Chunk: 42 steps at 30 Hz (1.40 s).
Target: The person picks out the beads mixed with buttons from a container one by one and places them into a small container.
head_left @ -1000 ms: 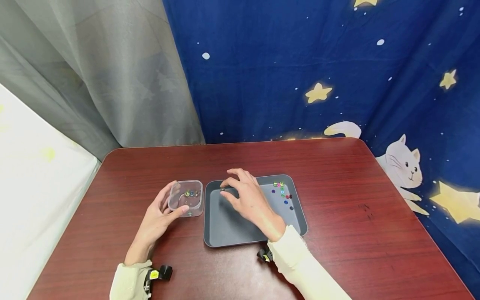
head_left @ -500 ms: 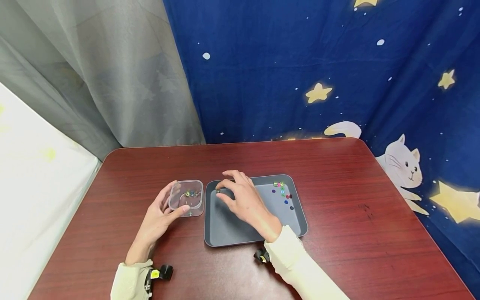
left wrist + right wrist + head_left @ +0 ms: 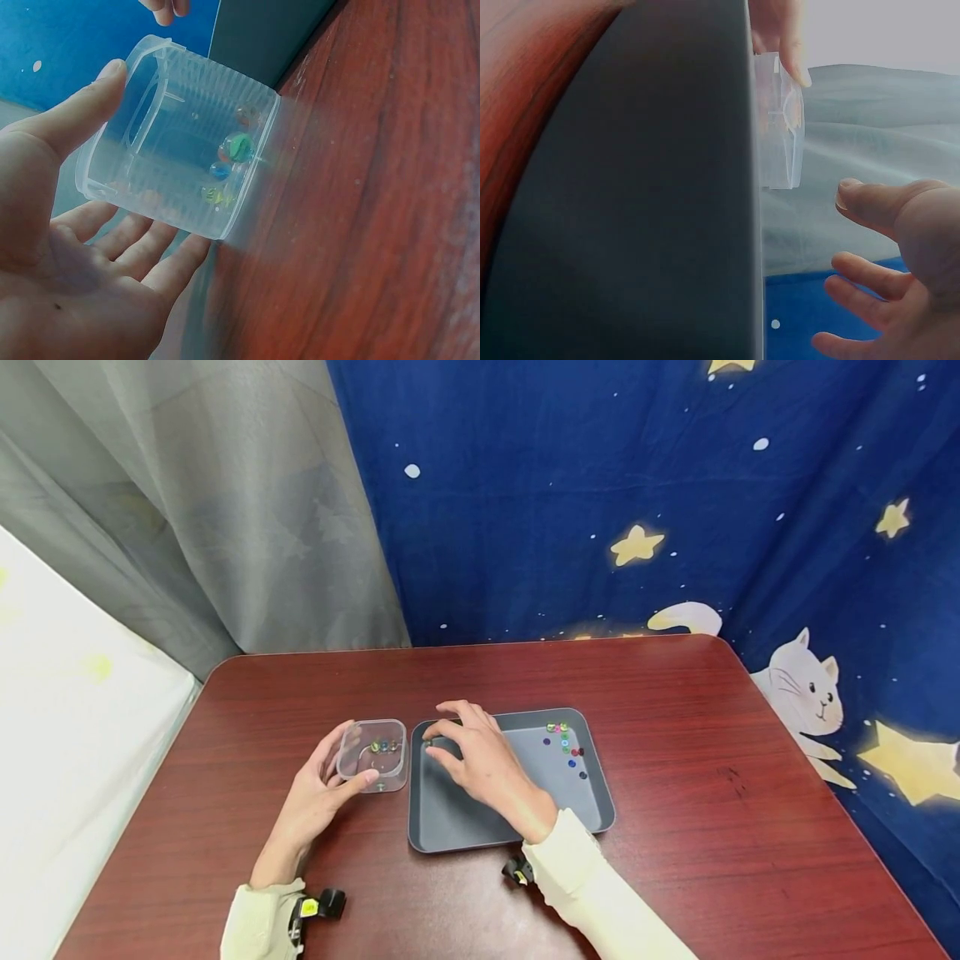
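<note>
In the head view my left hand [image 3: 313,793] holds a clear plastic box [image 3: 371,753], its thumb over the near rim. Several glass marbles lie in the box, among them a green one [image 3: 238,148] and a blue one [image 3: 220,171] in the left wrist view. My right hand [image 3: 487,764] reaches over the far left corner of a dark grey tray [image 3: 465,827]. A small dark marble [image 3: 429,742] shows between its thumb and forefinger. In the right wrist view that thumb [image 3: 870,201] and the fingers are spread apart, above the tray rim, with nothing visible between them.
Several small coloured marbles [image 3: 566,743] lie in the tray's far right part. The box stands close to the tray's left rim, on a reddish-brown table [image 3: 697,760]. A blue curtain [image 3: 525,527] and a grey curtain [image 3: 315,543] hang behind the table.
My right hand has shifted left along the far side of the tray. The small dark marble has moved left with it. The left hand and box have stayed put.
</note>
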Available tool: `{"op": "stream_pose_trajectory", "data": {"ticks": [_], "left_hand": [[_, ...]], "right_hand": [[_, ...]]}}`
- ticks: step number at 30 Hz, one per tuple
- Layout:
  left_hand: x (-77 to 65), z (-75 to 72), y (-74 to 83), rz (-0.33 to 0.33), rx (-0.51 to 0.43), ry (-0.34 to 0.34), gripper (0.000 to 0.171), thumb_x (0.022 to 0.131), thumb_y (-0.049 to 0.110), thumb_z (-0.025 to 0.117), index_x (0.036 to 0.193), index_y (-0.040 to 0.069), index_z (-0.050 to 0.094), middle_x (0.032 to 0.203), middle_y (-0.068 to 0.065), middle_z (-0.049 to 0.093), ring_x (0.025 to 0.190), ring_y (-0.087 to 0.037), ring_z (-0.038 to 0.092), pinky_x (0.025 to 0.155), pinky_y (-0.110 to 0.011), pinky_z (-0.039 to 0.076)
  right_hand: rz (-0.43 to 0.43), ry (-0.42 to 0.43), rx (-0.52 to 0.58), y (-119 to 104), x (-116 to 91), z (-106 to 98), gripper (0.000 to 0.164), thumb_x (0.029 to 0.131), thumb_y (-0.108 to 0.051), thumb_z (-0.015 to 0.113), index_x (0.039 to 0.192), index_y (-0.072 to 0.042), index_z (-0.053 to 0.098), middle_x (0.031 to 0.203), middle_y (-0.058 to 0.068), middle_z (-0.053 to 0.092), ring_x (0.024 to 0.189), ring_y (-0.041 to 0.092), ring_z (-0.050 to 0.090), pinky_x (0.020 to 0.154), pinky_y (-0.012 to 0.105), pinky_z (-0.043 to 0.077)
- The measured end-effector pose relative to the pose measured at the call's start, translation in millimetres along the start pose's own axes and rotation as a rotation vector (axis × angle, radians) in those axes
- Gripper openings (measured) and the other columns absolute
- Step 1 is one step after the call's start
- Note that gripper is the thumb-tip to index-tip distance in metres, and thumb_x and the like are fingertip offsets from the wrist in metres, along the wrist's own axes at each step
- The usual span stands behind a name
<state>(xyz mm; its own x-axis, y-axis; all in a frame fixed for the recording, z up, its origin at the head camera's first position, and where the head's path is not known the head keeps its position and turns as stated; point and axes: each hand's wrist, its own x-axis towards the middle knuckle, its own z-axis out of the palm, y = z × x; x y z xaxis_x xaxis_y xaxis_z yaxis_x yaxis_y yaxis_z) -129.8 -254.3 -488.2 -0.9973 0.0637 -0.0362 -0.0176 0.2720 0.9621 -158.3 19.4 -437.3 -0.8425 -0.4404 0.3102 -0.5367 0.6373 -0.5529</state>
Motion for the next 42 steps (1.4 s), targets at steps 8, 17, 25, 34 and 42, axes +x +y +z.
{"op": "stream_pose_trajectory", "data": {"ticks": [8, 17, 25, 34, 42], "left_hand": [[-0.1, 0.3, 0.5, 0.007, -0.001, -0.001, 0.086, 0.095, 0.019, 0.078, 0.165, 0.019, 0.028, 0.168, -0.008, 0.037, 0.154, -0.024, 0.037, 0.102, -0.004, 0.042], [-1.0, 1.1, 0.5, -0.001, -0.002, 0.0, 0.087, 0.095, 0.02, 0.078, 0.165, 0.02, 0.028, 0.168, -0.008, 0.037, 0.151, -0.024, 0.039, 0.102, -0.004, 0.043], [-0.6, 1.1, 0.6, 0.005, -0.013, -0.003, 0.086, 0.095, 0.02, 0.078, 0.165, 0.02, 0.028, 0.168, -0.008, 0.037, 0.149, -0.017, 0.041, 0.102, -0.006, 0.045], [-0.9, 0.4, 0.5, 0.003, -0.007, -0.001, 0.086, 0.095, 0.02, 0.078, 0.165, 0.019, 0.028, 0.166, -0.009, 0.038, 0.144, -0.015, 0.047, 0.101, -0.007, 0.046], [-1.0, 0.5, 0.7, -0.001, -0.019, -0.009, 0.086, 0.095, 0.019, 0.078, 0.165, 0.02, 0.027, 0.167, -0.009, 0.037, 0.142, -0.014, 0.048, 0.1, -0.008, 0.048]], "right_hand": [[0.004, -0.021, -0.023, -0.9, 0.6, 1.9, 0.018, 0.099, -0.03, 0.072, 0.116, -0.025, 0.076, 0.148, 0.002, 0.057, 0.137, 0.023, 0.053, 0.119, 0.047, 0.041], [-0.012, -0.047, -0.049, -3.5, 2.8, 4.5, 0.019, 0.101, -0.032, 0.069, 0.119, -0.026, 0.075, 0.148, 0.002, 0.056, 0.137, 0.023, 0.053, 0.12, 0.044, 0.04], [-0.018, -0.063, -0.068, -7.3, 4.9, 8.1, 0.019, 0.102, -0.032, 0.068, 0.119, -0.028, 0.075, 0.149, 0.003, 0.056, 0.138, 0.023, 0.052, 0.12, 0.045, 0.04], [-0.011, -0.095, -0.079, -10.9, 6.1, 11.2, 0.018, 0.103, -0.033, 0.067, 0.119, -0.03, 0.074, 0.15, 0.001, 0.055, 0.139, 0.023, 0.051, 0.12, 0.045, 0.04], [-0.028, -0.113, -0.08, -12.5, 6.5, 15.5, 0.021, 0.103, -0.034, 0.067, 0.122, -0.029, 0.074, 0.151, 0.004, 0.055, 0.138, 0.026, 0.053, 0.117, 0.046, 0.044]]}}
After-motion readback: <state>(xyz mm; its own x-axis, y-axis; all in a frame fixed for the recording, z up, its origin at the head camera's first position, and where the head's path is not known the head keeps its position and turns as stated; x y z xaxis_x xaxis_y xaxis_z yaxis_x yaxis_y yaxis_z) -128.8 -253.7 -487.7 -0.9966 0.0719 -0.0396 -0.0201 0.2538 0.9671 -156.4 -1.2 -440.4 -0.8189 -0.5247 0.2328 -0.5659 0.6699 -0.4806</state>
